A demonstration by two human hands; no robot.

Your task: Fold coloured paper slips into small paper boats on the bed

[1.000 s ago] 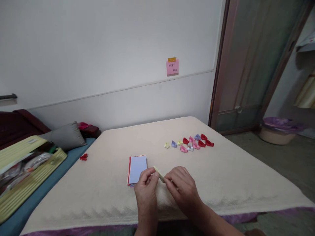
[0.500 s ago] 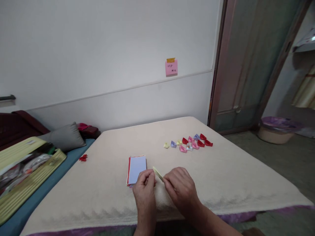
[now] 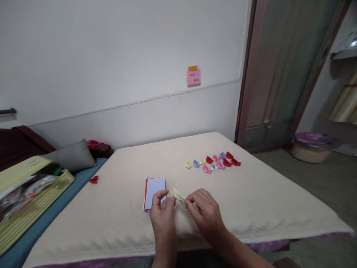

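A small folded pale-yellow paper (image 3: 180,198) is pinched between the thumb and fingers of my right hand (image 3: 205,210). Its pointed end sticks out toward my left hand (image 3: 164,210). That hand has its index finger raised away from the thumb, with the thumb tip close to the paper's edge; whether it touches I cannot tell. Beneath and behind the left hand lies a stack of coloured paper sheets (image 3: 155,190), a lavender one on top and red edges showing at the side. Farther off to the right sit several folded paper boats (image 3: 206,169) in red, pink, lavender, yellow and white.
Everything rests on a cream cloth-covered surface (image 3: 119,219). Small red pieces (image 3: 94,179) lie near its left edge. On the left are a grey pillow (image 3: 74,156) and a yellow-green case (image 3: 55,193). A lined bin (image 3: 312,150) stands on the floor at right.
My left index finger has lifted and spread from the thumb. The yellow paper has turned slightly in my right hand and shows more of its face.
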